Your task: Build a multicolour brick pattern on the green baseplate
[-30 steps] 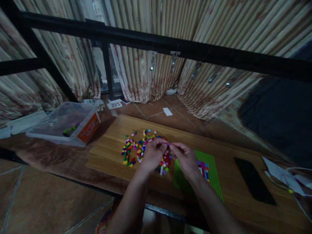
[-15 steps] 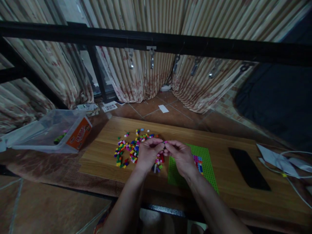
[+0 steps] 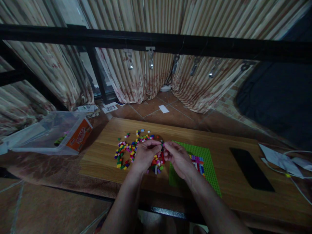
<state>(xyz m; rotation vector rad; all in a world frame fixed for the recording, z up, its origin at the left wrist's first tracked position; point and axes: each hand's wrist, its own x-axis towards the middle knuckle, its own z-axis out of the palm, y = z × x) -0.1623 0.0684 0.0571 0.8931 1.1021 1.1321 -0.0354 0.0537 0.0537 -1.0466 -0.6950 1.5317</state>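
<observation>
While both hands meet just above the wooden board (image 3: 104, 159), the head view shows the left hand (image 3: 145, 155) and the right hand (image 3: 179, 159) with fingertips pinched narrow against each other, apparently on a tiny brick (image 3: 162, 145) held between them, though it is too small and dim to make out its colour or shape for certain. That little piece sits right over the near edge of the loose brick pile (image 3: 133, 149), and just left of the green baseplate (image 3: 207, 162), where a small patch of placed bricks (image 3: 198, 162) shows beside the right wrist. What could go wrong? In my judgement the piece could slip from so fine a pinch and drop into the pile, where it would be lost among its neighbours; the poor light makes that likelier. A wrist might also brush the loose bricks and scatter them off the board. Now the count: two hands, one baseplate, one board, one clear plastic tub (image 3: 52, 131) with an orange label well off to the left, one dark flat phone-like slab (image 3: 251, 167) to the right, one white cable (image 3: 296, 185) beyond it. Loose bricks: many dozens, too many to count exactly.
</observation>
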